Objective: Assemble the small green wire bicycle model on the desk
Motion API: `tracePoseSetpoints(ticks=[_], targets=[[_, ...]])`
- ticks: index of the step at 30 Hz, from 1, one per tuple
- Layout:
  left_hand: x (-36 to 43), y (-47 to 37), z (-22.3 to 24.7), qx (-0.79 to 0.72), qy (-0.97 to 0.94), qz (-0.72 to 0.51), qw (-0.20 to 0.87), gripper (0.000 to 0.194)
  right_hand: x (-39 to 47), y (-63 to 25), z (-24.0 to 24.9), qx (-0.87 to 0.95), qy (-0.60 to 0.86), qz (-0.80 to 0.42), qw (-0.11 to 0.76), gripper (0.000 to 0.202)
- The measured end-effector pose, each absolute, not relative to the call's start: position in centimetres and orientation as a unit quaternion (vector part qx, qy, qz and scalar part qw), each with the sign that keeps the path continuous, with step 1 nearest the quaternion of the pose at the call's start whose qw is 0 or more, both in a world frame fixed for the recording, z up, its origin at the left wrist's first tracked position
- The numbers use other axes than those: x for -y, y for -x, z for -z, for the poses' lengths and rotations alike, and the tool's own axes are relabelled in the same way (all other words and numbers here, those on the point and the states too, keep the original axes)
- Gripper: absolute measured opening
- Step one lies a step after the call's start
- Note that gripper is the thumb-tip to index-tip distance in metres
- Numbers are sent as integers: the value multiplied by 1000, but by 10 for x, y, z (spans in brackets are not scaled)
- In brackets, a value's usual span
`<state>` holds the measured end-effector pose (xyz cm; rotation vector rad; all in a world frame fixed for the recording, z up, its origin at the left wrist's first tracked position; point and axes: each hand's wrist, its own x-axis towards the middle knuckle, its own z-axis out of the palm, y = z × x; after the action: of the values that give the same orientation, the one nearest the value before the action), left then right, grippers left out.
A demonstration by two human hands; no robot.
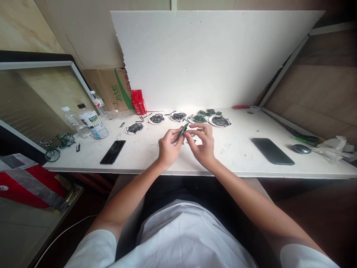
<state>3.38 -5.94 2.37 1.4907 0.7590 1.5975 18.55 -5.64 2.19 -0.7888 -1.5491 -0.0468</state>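
Observation:
Above the white table (240, 156), my left hand (168, 146) and my right hand (202, 143) meet around a small dark green part (182, 131). The left thumb and fingers pinch its lower end. The right fingertips touch its upper end. Behind the hands lie several white discs with black wheel-like pieces (157, 118) and loose green parts (208, 112). A finished green model bicycle (57, 145) stands at the table's left corner.
Two black phones lie flat, one on the left (113, 152) and one on the right (272, 151). Water bottles (92, 121) stand at the left, a red box (138, 101) at the back, a mouse (301, 149) and crumpled tissue (336, 147) at the right. A white board (212, 56) backs the table.

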Motion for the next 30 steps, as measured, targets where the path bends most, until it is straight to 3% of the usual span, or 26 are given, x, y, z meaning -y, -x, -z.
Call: tracePoseSetpoints(ticks=[14, 21, 30], targets=[[45, -33, -7, -278, -663, -652, 241, 29, 55, -187, -24, 679, 307, 50, 665, 8], [40, -32, -1, -282, -671, -643, 240, 25, 50, -194, -23, 701, 277, 102, 650, 16], [29, -31, 16, -322, -680, -620, 220, 20, 35, -199, -6, 739, 289, 98, 600, 5]])
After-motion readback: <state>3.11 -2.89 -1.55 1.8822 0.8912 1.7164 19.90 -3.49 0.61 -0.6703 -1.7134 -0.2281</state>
